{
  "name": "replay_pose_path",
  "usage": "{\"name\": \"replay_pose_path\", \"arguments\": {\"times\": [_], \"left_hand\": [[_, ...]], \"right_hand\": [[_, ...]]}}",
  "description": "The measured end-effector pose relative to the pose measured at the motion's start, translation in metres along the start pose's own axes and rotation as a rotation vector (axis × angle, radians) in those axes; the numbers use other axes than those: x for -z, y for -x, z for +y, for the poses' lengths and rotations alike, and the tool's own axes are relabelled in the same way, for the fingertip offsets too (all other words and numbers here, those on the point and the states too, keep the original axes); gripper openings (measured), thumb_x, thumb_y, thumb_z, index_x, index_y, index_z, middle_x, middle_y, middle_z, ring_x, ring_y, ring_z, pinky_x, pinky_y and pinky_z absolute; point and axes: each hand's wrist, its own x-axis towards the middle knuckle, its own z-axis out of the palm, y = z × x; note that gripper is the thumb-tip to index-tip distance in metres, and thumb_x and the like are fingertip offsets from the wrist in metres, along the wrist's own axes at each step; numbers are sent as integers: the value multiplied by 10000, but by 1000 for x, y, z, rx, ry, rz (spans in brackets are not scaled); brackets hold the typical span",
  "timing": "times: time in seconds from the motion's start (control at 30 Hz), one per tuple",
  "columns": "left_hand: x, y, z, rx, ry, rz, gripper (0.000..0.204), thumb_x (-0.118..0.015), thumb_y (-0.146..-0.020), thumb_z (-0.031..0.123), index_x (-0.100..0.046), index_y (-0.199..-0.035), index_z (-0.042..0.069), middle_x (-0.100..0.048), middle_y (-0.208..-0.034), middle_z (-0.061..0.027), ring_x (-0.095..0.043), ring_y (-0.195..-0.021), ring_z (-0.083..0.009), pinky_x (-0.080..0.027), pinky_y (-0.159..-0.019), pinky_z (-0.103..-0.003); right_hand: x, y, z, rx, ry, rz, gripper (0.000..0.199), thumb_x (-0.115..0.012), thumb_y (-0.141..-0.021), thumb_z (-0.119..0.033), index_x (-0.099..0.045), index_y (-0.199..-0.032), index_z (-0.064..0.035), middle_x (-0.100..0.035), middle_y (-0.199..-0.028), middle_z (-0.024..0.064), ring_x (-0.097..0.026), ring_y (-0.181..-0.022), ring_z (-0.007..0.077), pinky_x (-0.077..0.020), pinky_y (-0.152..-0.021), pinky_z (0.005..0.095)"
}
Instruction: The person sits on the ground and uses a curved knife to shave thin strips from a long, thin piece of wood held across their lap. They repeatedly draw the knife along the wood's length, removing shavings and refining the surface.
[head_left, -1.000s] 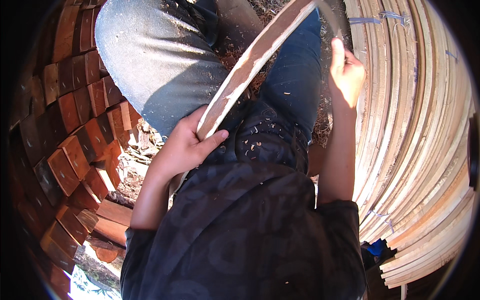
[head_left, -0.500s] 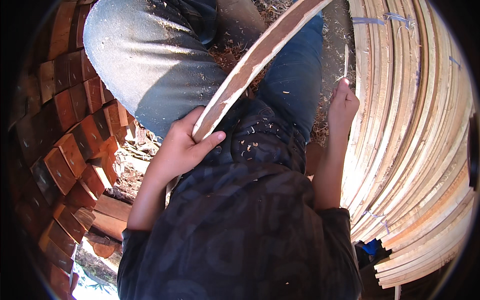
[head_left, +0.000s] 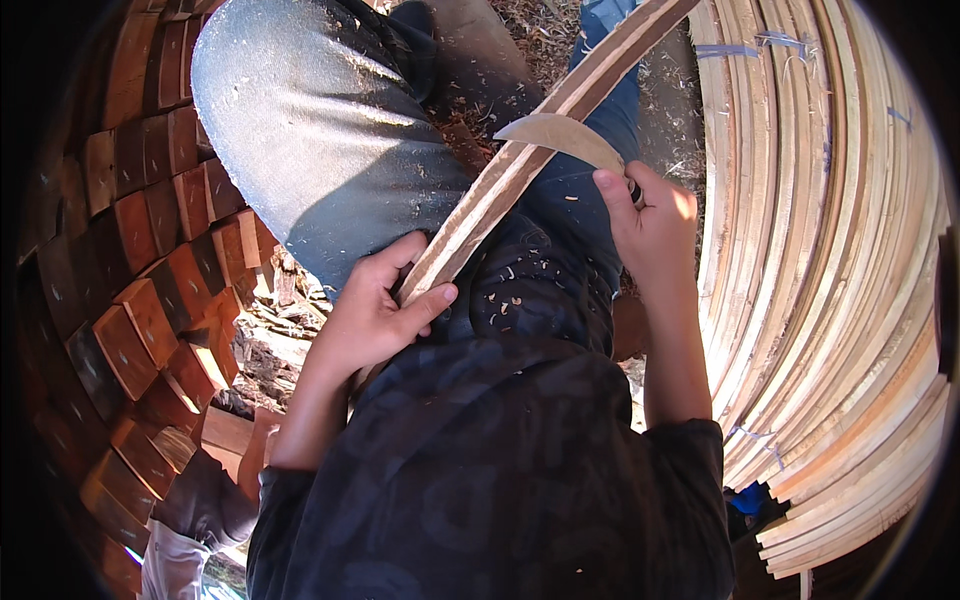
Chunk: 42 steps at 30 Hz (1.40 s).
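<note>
A long wooden strip (head_left: 470,217), pale on its edge and brown on its face, slants from near my waist to the top of the picture. My left hand (head_left: 378,312) wraps round its lower end, thumb on top. In my right hand (head_left: 655,225) is a curved knife (head_left: 565,135) with a sickle-like blade; my fist hides most of its handle. The blade lies across the strip's upper half, its tip reaching past the left edge. Whether it cuts into the wood I cannot tell.
Stacked reddish-brown wood blocks (head_left: 150,310) rise on the left. Bundled pale wooden strips (head_left: 790,250), bound with bluish ties, stand close by my right arm. Shavings lie on my jeans (head_left: 310,120) and on the ground (head_left: 540,40). A person's light clothing (head_left: 175,565) shows at lower left.
My right hand has swung inward, bringing the knife's blade broadside across the strip. The strip has turned, showing more of its pale edge. Someone's clothing has come into view at lower left.
</note>
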Motion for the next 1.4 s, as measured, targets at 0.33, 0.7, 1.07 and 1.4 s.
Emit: {"name": "replay_pose_path", "arguments": {"times": [0.33,0.7,1.07,1.4], "left_hand": [[1,-2,6,-88,-275,37,241,-580,-913,197,-502,-987,-19,-587,-720,-190,-612,-657,-272,-470,-652,-362],[-1,-4,-1,-147,-279,14,306,-538,-946,231,-483,-1130,-7,-505,-620,-53,-516,-494,-126,-425,-486,-288],[2,0,-3,-168,-370,31,366,-566,-923,263,-471,-1114,-35,-598,-796,-282,-594,-818,-480,-452,-720,-467],[-3,-5,8,-91,-358,22,302,-561,-920,213,-479,-1078,-31,-560,-698,-216,-584,-681,-384,-456,-624,-410]], "right_hand": [[1,-14,5,66,268,87,571,-676,-752,-592,-503,-575,-77,-506,-468,99,-536,-432,307,-418,-404,375],[-2,-29,33,77,271,196,493,-730,-737,-522,-544,-621,-81,-546,-542,96,-546,-463,289,-430,-439,350],[90,-45,156,-580,98,604,661,-471,-951,-492,-446,-509,-1,-340,-469,17,-291,-456,139,-250,-458,348],[5,-9,22,-164,-5,73,478,-666,-845,-457,-567,-647,-33,-494,-499,113,-407,-428,252,-390,-448,346]]}}
